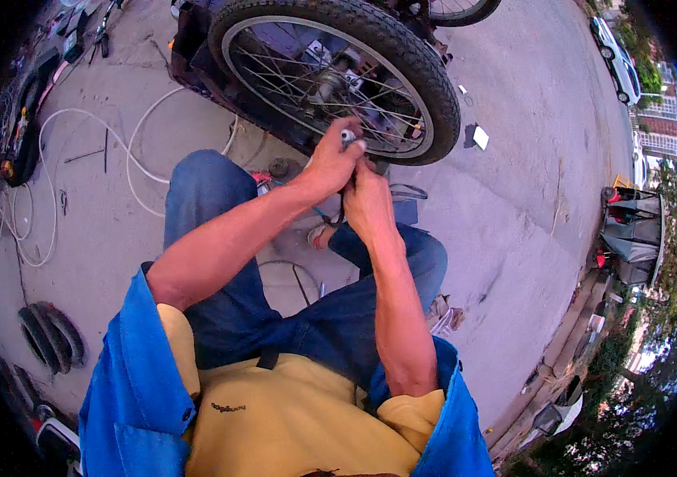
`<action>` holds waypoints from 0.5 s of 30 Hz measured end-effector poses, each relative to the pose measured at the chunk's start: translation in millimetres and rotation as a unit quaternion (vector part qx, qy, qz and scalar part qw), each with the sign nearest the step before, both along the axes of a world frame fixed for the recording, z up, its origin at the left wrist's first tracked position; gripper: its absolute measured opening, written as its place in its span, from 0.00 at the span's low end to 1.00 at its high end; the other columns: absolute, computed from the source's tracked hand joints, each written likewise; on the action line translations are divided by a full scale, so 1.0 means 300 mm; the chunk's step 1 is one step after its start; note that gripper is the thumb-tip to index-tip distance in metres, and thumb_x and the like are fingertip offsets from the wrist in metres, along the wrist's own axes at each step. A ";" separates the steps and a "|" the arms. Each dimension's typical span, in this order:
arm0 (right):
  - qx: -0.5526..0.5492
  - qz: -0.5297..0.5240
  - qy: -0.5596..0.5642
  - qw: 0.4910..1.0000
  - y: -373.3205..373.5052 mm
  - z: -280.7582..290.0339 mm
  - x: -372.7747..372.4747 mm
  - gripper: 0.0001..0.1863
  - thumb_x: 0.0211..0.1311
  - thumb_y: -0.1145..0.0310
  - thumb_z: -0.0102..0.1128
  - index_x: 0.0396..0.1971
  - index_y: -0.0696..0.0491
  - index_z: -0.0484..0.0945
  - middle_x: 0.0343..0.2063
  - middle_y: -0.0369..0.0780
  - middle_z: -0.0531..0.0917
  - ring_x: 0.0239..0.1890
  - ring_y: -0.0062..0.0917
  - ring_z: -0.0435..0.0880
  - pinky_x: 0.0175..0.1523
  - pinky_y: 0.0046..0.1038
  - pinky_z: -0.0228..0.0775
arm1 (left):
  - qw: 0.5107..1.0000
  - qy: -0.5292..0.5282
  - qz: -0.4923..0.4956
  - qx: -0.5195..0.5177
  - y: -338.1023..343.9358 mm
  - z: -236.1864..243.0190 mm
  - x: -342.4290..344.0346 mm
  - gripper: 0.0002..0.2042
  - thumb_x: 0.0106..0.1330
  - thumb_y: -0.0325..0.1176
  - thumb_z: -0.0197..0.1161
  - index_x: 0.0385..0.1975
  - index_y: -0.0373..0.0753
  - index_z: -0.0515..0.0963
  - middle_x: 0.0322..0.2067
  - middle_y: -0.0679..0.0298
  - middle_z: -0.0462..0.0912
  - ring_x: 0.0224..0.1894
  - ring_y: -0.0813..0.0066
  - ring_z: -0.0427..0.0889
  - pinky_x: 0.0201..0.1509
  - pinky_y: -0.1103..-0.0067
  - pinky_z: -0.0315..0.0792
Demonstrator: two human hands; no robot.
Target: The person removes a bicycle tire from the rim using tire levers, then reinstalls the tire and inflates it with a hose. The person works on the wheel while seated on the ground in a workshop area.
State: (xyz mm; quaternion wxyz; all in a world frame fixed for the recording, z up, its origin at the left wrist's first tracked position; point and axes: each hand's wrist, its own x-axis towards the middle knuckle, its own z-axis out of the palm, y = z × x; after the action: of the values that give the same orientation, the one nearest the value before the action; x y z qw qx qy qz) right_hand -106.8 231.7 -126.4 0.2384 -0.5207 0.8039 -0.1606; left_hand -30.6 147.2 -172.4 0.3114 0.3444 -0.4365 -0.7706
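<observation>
A spoked wheel (431, 90) with a dark knobbly tyre stands in front of me. My left hand (334, 161) is at its lower rim, fingers closed around a small silver metal piece with a round end (347, 137); its exact kind is hidden by the grip. Just below and to the right, my right hand (370, 200) is closed too, its fingertips close to the left hand. What it grips is covered by the fingers. Something dark and narrow hangs beside it, too unclear to name.
A pale hose (128, 151) loops over the ground at left. Black tyres (51, 338) lie at lower left, and dark tools and gear (32, 103) at upper left. A white card-like piece (480, 137) is right of the wheel. A three-wheeled cart (632, 238) stands far right.
</observation>
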 end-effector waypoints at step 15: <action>-0.272 0.029 0.112 0.955 -0.090 0.223 -0.407 0.26 0.69 0.64 0.66 0.63 0.58 0.73 0.55 0.52 0.81 0.59 0.47 0.80 0.65 0.41 0.69 | 0.924 -0.066 0.283 -0.248 -0.458 0.340 0.872 0.16 0.74 0.30 0.59 0.58 0.31 0.73 0.42 0.55 0.88 0.19 0.83 0.71 0.20 0.83 0.65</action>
State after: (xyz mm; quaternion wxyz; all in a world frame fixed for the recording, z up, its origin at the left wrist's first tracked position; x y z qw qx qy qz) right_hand -229.0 204.7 -59.5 0.0006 -0.6037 0.7357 -0.3070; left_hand 231.1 9.7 -70.3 0.5629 0.4153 -0.5177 -0.4926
